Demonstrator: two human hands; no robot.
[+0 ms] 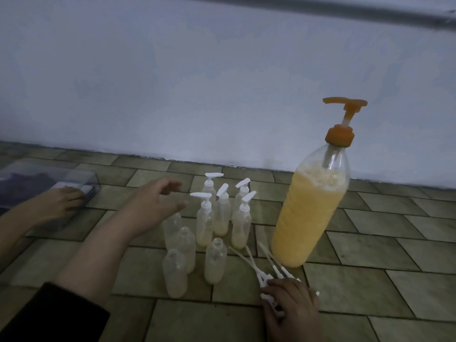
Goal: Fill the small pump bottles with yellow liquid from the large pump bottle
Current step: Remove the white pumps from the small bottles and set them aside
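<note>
No label or writing can be read on the large bottle (309, 213), which stands on the tiled floor (385, 255) just right of the small bottles (217, 218). The left hand (155, 201) is held above them with fingers spread wide. Loose white pumps (265, 275) are held under the curled fingers of the right hand (292, 304).

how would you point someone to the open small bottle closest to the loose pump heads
Start at the large bottle of yellow liquid with the orange pump. Left of its base lie loose white pump heads under the right hand. The open bottle just left of them stands alone, uncapped, apart from the other three uncapped ones.
</note>
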